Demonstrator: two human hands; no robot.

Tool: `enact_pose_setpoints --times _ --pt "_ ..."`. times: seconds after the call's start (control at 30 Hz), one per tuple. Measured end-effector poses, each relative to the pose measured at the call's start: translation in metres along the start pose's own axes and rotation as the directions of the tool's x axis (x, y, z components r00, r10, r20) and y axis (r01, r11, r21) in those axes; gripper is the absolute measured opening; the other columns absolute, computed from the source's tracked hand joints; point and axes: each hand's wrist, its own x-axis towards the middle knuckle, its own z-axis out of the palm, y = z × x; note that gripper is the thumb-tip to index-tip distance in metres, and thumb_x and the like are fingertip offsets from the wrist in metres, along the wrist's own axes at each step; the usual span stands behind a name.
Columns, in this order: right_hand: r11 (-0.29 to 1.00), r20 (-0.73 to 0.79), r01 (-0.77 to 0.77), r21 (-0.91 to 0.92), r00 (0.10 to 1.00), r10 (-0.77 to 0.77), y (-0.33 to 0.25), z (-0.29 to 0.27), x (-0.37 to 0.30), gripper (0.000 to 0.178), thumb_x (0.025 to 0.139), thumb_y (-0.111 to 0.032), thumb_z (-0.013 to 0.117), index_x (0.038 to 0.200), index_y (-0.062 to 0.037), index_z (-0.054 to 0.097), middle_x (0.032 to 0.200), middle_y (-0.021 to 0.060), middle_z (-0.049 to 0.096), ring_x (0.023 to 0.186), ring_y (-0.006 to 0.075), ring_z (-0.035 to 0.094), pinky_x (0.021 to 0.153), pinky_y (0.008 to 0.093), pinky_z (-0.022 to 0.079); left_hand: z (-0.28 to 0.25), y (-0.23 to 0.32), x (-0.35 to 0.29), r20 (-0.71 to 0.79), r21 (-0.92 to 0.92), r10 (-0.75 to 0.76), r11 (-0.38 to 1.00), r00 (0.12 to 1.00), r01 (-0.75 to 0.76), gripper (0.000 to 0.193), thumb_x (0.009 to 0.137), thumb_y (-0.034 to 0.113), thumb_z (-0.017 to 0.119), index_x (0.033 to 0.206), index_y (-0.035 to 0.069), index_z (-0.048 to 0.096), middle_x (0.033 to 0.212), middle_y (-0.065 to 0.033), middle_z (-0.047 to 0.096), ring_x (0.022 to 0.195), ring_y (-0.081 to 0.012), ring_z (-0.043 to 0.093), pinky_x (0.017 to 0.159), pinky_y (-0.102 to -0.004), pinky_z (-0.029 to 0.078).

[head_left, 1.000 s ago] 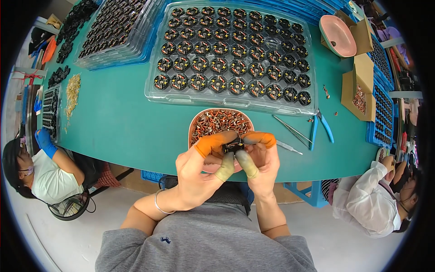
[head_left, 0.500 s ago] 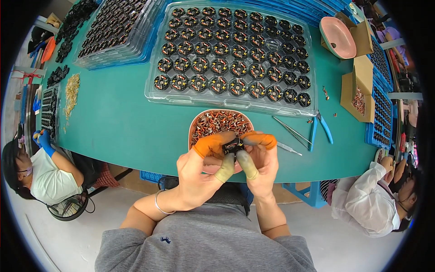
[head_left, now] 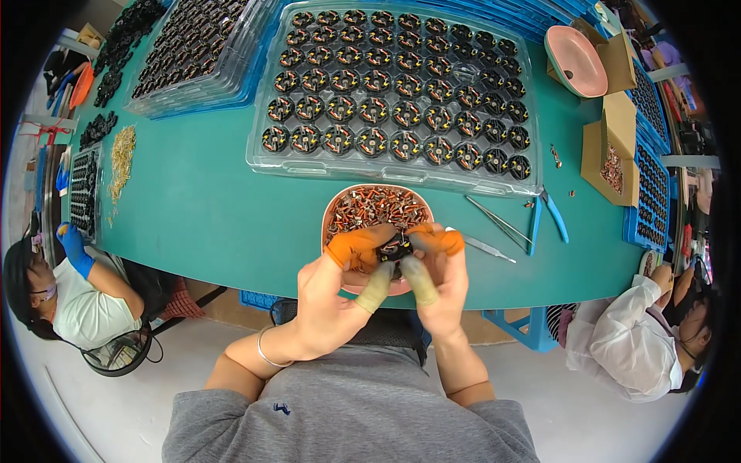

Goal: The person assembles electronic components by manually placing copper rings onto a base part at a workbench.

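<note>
Between my two hands is a round black part [head_left: 394,248] with small coloured bits on its face. My left hand [head_left: 340,274], in orange and pale yellow finger covers, grips its left side with thumb and fingers. With matching covers, my right hand [head_left: 438,270] pinches the right side. Just under and beyond the hands stands a pink bowl [head_left: 327,212] full of small copper-and-silver pieces [head_left: 378,208]; the hands hide its near part. A clear plastic tray [head_left: 270,163] holding rows of similar round black parts lies beyond the bowl.
Tweezers [head_left: 498,224], a thin metal tool [head_left: 486,248] and blue-handled pliers [head_left: 546,220] lie right of the bowl. Farther right are a pink dish [head_left: 577,62] and a cardboard box [head_left: 594,154]. Stacked trays [head_left: 189,54] stand far left. Co-workers sit at both sides.
Both hands have shifted slightly left with the round black part, which is turned a little. My right fingers have moved inward over it. The left co-worker's gloved hand has shifted.
</note>
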Motion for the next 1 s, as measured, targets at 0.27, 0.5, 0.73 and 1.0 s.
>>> enact_pose_setpoints --times 0.27,0.5,0.73,1.0 --pt "0.998 0.072 0.06 0.02 0.996 -0.061 -0.006 -0.008 0.006 0.03 0.086 0.005 0.059 0.113 -0.0015 0.049 0.11 0.0054 0.052 0.096 0.0113 0.05 0.087 0.0282 0.041 0.001 0.0 0.001 0.032 0.004 -0.006 1.0 0.999 0.006 0.033 0.086 -0.009 0.056 0.117 -0.008 0.045 0.115 -0.0183 0.058 0.096 -0.0221 0.064 0.08 -0.0307 0.056" --pt "0.999 0.066 0.027 0.02 0.997 -0.028 -0.006 -0.011 0.006 0.033 0.085 0.006 0.06 0.115 -0.0012 0.049 0.105 0.0037 0.053 0.091 0.011 0.051 0.083 0.0266 0.042 0.004 0.003 0.002 0.004 -0.066 -0.035 0.997 0.999 0.035 0.033 0.086 -0.009 0.057 0.116 -0.008 0.046 0.115 -0.0179 0.058 0.096 -0.0218 0.064 0.081 -0.0308 0.056" --pt "0.998 0.072 0.065 0.02 0.995 -0.066 -0.006 -0.007 0.004 0.04 0.081 0.008 0.064 0.115 -0.0021 0.046 0.113 0.0056 0.049 0.095 0.0118 0.049 0.083 0.0262 0.042 0.002 0.001 0.001 0.08 -0.022 0.006 1.0 0.997 -0.005 0.032 0.086 -0.01 0.055 0.117 -0.008 0.046 0.113 -0.0178 0.058 0.096 -0.0223 0.064 0.08 -0.0314 0.057" --pt "0.992 0.114 -0.06 0.115 0.992 0.047 -0.008 -0.013 0.012 0.03 0.087 0.003 0.058 0.115 -0.0019 0.047 0.115 0.0069 0.05 0.102 0.0135 0.051 0.09 0.0294 0.041 0.011 0.0 0.005 -0.037 -0.315 -0.124 0.943 0.992 0.106 0.033 0.089 -0.007 0.054 0.12 -0.007 0.043 0.11 -0.018 0.06 0.093 -0.024 0.066 0.078 -0.0319 0.059"
